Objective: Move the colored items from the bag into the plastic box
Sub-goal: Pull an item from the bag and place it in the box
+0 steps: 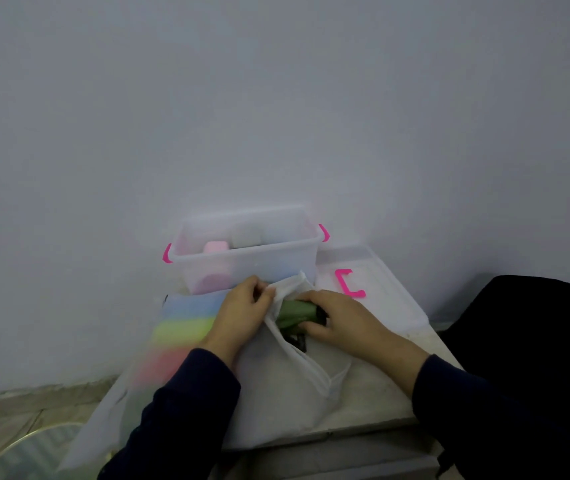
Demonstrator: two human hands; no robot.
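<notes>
A green item (295,311) lies at the mouth of the white bag (276,386), partly drawn out, with the right hand (342,323) closed around it, fingers wrapped over its dark end. The left hand (242,306) pinches the bag's upper edge, holding the opening apart. Blue, yellow and pink shapes (186,327) show through the bag's left side (blurred, not identifiable). Just beyond the bag stands the clear plastic box (245,258) with pink latches, already containing pink objects (215,247). Its lid (373,289) lies flat beside it, to the right.
</notes>
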